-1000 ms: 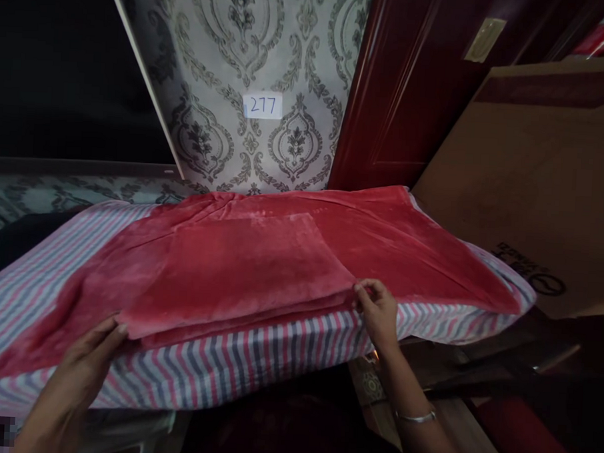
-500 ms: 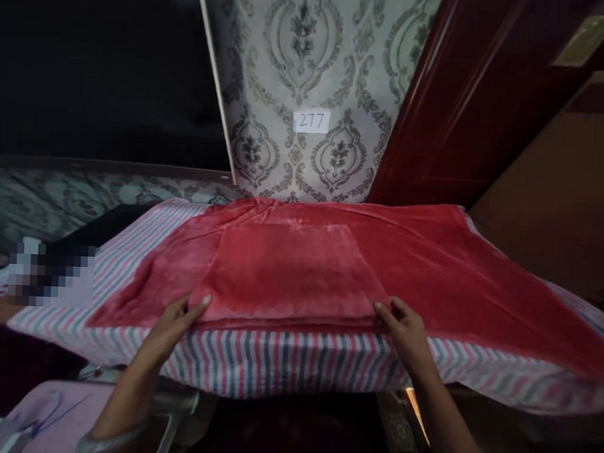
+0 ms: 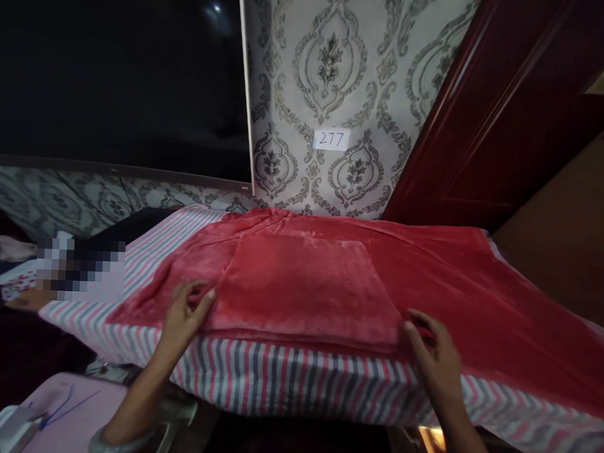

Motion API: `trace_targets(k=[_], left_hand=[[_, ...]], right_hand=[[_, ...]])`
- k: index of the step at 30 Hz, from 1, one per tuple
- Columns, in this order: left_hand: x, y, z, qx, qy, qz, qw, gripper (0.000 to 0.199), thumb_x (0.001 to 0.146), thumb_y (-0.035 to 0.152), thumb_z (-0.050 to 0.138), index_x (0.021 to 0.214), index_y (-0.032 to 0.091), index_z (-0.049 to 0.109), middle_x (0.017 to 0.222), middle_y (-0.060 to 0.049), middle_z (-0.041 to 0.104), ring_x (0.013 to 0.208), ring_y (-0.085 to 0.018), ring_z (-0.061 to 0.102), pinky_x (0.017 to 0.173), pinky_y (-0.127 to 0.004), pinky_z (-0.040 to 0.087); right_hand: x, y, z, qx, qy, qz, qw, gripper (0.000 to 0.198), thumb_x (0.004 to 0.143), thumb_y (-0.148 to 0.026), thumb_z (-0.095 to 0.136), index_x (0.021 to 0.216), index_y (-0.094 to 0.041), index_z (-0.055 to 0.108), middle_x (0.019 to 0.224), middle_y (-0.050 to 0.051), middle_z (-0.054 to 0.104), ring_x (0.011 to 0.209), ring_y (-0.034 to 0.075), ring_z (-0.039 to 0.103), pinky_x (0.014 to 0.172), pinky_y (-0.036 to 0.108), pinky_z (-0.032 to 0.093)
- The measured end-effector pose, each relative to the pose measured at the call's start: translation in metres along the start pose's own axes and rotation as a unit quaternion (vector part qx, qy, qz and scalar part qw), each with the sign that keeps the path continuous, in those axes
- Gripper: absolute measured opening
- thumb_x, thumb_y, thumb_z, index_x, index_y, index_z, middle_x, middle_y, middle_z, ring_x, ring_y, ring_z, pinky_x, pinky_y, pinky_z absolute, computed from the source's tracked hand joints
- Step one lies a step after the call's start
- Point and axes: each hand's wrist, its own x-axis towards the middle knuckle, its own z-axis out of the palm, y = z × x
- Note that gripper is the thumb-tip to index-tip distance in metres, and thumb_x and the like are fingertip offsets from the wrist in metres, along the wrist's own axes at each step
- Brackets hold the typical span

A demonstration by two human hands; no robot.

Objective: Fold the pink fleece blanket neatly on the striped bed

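Observation:
A folded rectangle of red plush cloth (image 3: 304,287) lies flat on a larger red plush blanket (image 3: 459,287). Several layers show along its front edge. My left hand (image 3: 184,315) is just off its front left corner, thumb and fingers curved and apart with nothing between them. Beside the front right corner, my right hand (image 3: 437,356) has its thumb and index finger parted, also holding nothing. Both hands hover close over the larger blanket; whether the fingertips touch it I cannot tell.
Under the blanket, a striped sheet (image 3: 295,380) hangs over the table's front edge. A large black screen (image 3: 113,78) stands behind on the left, a dark red wooden panel (image 3: 466,140) on the right. At lower left is a pink stool (image 3: 84,404) with a white object on it.
Both hands have let go of the folded cloth's front corners and moved slightly outward. The cloth keeps its shape. The camera view has shifted, so everything appears farther right and lower.

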Motion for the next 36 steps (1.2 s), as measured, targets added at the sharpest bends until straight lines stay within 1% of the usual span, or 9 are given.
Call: trace_targets(k=[2, 6, 9, 13, 18, 27, 30, 33, 36], left_hand=[[0.003, 0.02, 0.012, 0.079, 0.008, 0.124, 0.989, 0.064, 0.084, 0.069, 0.05, 0.123, 0.019, 0.064, 0.138, -0.015, 0.06, 0.13, -0.031, 0.053, 0.109, -0.047, 0.042], [0.006, 0.061, 0.052, 0.215, -0.181, 0.257, 0.925, 0.067, 0.094, 0.056, 0.044, 0.151, 0.02, 0.043, 0.163, -0.012, 0.035, 0.152, -0.028, 0.027, 0.124, -0.05, 0.021], [0.006, 0.064, 0.078, 0.306, -0.257, 0.226, 0.888, 0.074, 0.093, 0.058, 0.048, 0.156, 0.021, 0.037, 0.166, -0.014, 0.025, 0.155, -0.032, 0.016, 0.124, -0.058, 0.013], [0.003, 0.037, 0.091, 0.354, -0.278, 0.166, 0.878, 0.075, 0.093, 0.063, 0.046, 0.157, 0.026, 0.034, 0.167, -0.015, 0.02, 0.155, -0.036, 0.013, 0.122, -0.064, 0.01], [0.002, 0.022, 0.093, 0.343, -0.292, 0.147, 0.881, 0.077, 0.092, 0.067, 0.044, 0.158, 0.03, 0.03, 0.168, -0.013, 0.014, 0.156, -0.035, 0.009, 0.121, -0.066, 0.009], [0.009, 0.032, 0.086, 0.328, -0.325, 0.13, 0.877, 0.08, 0.092, 0.07, 0.041, 0.158, 0.027, 0.031, 0.168, -0.014, 0.015, 0.156, -0.035, 0.007, 0.121, -0.063, 0.009], [0.023, 0.048, 0.084, 0.322, -0.346, 0.133, 0.871, 0.08, 0.092, 0.07, 0.041, 0.158, 0.026, 0.032, 0.167, -0.016, 0.021, 0.155, -0.036, 0.014, 0.121, -0.061, 0.015], [0.048, 0.073, 0.095, 0.328, -0.332, 0.156, 0.871, 0.075, 0.094, 0.065, 0.039, 0.158, 0.026, 0.031, 0.166, -0.016, 0.024, 0.154, -0.036, 0.018, 0.12, -0.06, 0.019], [0.078, 0.091, 0.115, 0.355, -0.324, 0.154, 0.863, 0.074, 0.095, 0.061, 0.038, 0.159, 0.026, 0.028, 0.167, -0.016, 0.021, 0.154, -0.036, 0.015, 0.12, -0.062, 0.017]], right_hand=[[0.011, -0.029, 0.009, -0.036, -0.013, -0.1, 0.994, 0.056, 0.089, -0.064, 0.049, 0.12, -0.021, 0.066, 0.124, 0.014, 0.066, 0.118, 0.03, 0.058, 0.104, 0.049, 0.043], [0.028, -0.081, 0.049, -0.142, -0.151, -0.238, 0.949, 0.058, 0.098, -0.054, 0.041, 0.148, -0.025, 0.049, 0.155, 0.011, 0.043, 0.143, 0.029, 0.037, 0.117, 0.052, 0.029], [0.027, -0.085, 0.078, -0.251, -0.244, -0.238, 0.906, 0.059, 0.097, -0.052, 0.047, 0.152, -0.031, 0.044, 0.163, 0.006, 0.032, 0.15, 0.034, 0.024, 0.118, 0.06, 0.023], [0.013, -0.06, 0.097, -0.324, -0.31, -0.212, 0.868, 0.058, 0.098, -0.051, 0.049, 0.153, -0.034, 0.043, 0.164, 0.004, 0.03, 0.151, 0.035, 0.021, 0.118, 0.063, 0.023], [0.007, -0.049, 0.101, -0.334, -0.312, -0.207, 0.865, 0.057, 0.099, -0.05, 0.047, 0.153, -0.036, 0.041, 0.165, 0.002, 0.028, 0.152, 0.035, 0.02, 0.118, 0.063, 0.023], [0.013, -0.055, 0.098, -0.332, -0.345, -0.189, 0.857, 0.057, 0.1, -0.051, 0.045, 0.154, -0.035, 0.039, 0.165, 0.004, 0.027, 0.152, 0.035, 0.019, 0.118, 0.063, 0.022], [0.031, -0.064, 0.098, -0.308, -0.373, -0.183, 0.856, 0.058, 0.1, -0.051, 0.045, 0.154, -0.033, 0.04, 0.163, 0.007, 0.033, 0.15, 0.034, 0.027, 0.117, 0.058, 0.028], [0.062, -0.086, 0.107, -0.278, -0.341, -0.196, 0.876, 0.059, 0.101, -0.047, 0.042, 0.157, -0.027, 0.037, 0.16, 0.012, 0.037, 0.147, 0.03, 0.034, 0.116, 0.05, 0.032], [0.096, -0.108, 0.125, -0.293, -0.315, -0.174, 0.886, 0.058, 0.102, -0.046, 0.04, 0.158, -0.029, 0.034, 0.162, 0.011, 0.033, 0.149, 0.031, 0.031, 0.116, 0.054, 0.03]])
